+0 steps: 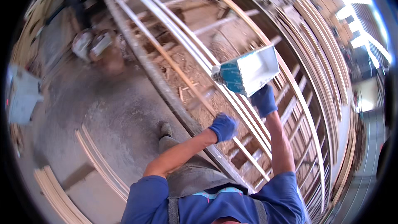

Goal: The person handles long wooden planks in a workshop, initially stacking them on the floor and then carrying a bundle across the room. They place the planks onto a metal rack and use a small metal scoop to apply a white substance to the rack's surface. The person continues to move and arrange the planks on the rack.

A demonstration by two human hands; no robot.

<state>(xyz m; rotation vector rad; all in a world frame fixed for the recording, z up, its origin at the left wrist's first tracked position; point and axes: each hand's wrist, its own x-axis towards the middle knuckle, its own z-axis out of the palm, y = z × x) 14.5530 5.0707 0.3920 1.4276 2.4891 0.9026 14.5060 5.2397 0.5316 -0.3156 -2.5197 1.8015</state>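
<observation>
My right hand (264,99), in a blue glove, grips the near edge of a teal cut-open plastic jug (234,78). The jug is tilted above the rack, its inside coated white and its narrow neck pointing left. Lower and to the left, my gloved left hand (224,127) is curled closed just over the wooden strips; motion smears it, and what it may hold cannot be made out. Beneath the jug and my hands run long white-coated strips (178,29) and a partly bare wooden strip (174,64), laid across the rack's crossbars.
The rack's long near beam (143,60) runs beside my legs, with wood scraps (186,79) under the bars. A curved wooden strip (292,74) and stacked lumber (321,45) lie beyond. Buckets (83,43) stand far left; loose strips (101,161) lie lower left.
</observation>
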